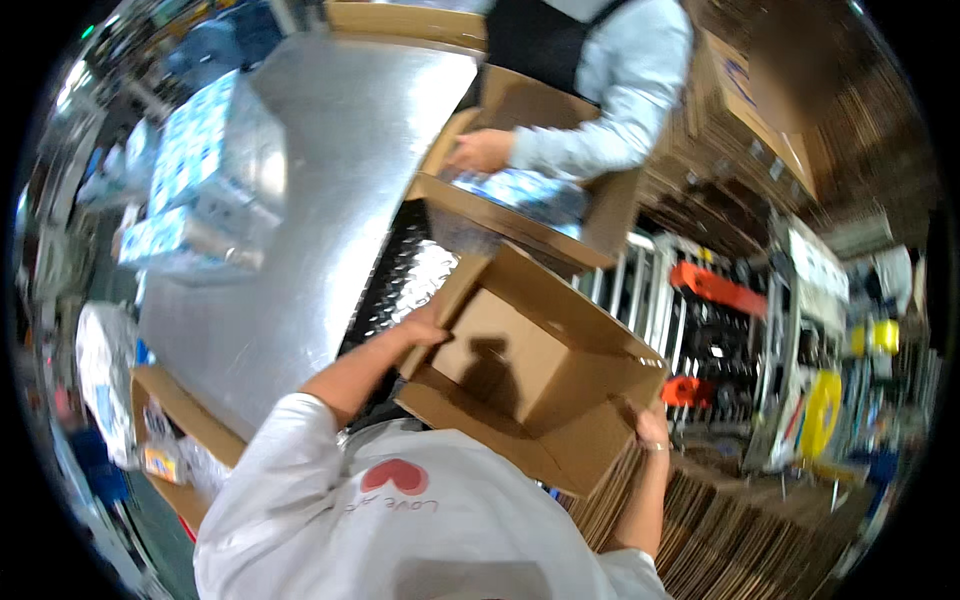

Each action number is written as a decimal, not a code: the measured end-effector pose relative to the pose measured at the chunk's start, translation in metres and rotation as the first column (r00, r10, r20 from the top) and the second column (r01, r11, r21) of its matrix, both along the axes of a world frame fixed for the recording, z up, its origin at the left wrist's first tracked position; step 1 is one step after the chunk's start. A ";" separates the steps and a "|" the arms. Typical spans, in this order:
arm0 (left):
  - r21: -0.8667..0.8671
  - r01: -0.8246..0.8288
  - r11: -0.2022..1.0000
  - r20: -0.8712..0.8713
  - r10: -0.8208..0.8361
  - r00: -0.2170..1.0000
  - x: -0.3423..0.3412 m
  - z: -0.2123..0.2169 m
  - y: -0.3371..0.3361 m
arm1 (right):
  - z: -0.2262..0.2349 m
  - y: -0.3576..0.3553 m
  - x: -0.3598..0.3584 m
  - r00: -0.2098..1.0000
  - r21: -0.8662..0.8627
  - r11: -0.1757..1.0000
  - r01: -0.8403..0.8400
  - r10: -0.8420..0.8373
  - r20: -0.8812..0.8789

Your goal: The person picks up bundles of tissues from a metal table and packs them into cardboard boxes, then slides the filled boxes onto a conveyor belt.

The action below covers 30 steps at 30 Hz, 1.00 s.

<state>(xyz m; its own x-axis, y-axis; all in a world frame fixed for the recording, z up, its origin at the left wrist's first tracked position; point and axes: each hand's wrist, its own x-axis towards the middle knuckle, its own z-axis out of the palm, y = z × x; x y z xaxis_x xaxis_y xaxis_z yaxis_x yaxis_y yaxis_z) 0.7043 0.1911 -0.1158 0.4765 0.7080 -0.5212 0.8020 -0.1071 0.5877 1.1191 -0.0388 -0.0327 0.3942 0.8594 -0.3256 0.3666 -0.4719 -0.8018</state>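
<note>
Between my two hands is an open cardboard box (510, 345) with nothing inside but a shadow. My left hand (428, 325) grips its left wall, fingers closed over the edge. At the opposite side my right hand (648, 425) is closed on the right wall near the corner; some of its fingers are hidden by the cardboard. Just beyond stands another cardboard box (480, 210) holding blue-and-white plastic-wrapped packs (525, 195). A co-worker's hand (482, 152) reaches into that one.
A shiny metal table (330, 130) lies to the left, carrying blue-and-white wrapped packs (215, 150). On the right runs a roller conveyor (640, 285) with orange parts (715, 290). Stacked flat cardboard (740, 510) fills the lower right. Another carton (185, 420) stands at lower left.
</note>
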 end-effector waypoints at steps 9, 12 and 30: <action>-0.097 -0.051 0.994 -0.180 0.033 0.983 -0.101 0.073 0.021 | 0.030 0.113 -0.098 0.872 0.025 0.994 -0.105 0.104 -0.478; -0.441 -0.461 0.770 0.440 0.633 0.637 -0.175 0.117 0.012 | -0.004 0.149 -0.113 0.971 -0.070 0.969 -0.236 0.232 -0.051; 0.551 -0.776 0.307 0.180 0.864 0.470 -0.218 0.013 -0.179 | -0.008 0.154 -0.075 0.971 0.012 0.982 -0.189 0.189 -0.149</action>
<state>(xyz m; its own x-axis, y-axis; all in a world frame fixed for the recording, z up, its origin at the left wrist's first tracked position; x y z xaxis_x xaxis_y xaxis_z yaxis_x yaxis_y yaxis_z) 0.4860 0.0123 -0.1031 -0.5452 0.8368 0.0508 0.7071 0.4264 0.5640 1.0443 0.1155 -0.0406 0.1716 0.9127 -0.3708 0.3259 -0.4078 -0.8529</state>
